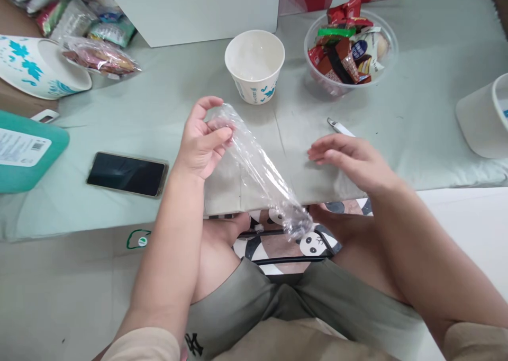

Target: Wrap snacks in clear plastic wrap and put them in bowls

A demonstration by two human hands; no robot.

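A long clear plastic bag hangs from my left hand, pinched between thumb and fingers, its crumpled lower end past the table's front edge. My right hand is to the right of the bag, fingers stretched out and holding nothing, beside a small white tool with a metal tip. Behind my left hand stands a white paper cup with blue print. Further right is a clear plastic bowl of wrapped snacks.
A phone lies at the left, near a green container. Packaged snacks and a tipped paper cup are at the back left. A large white box stands behind; a white container is at the right.
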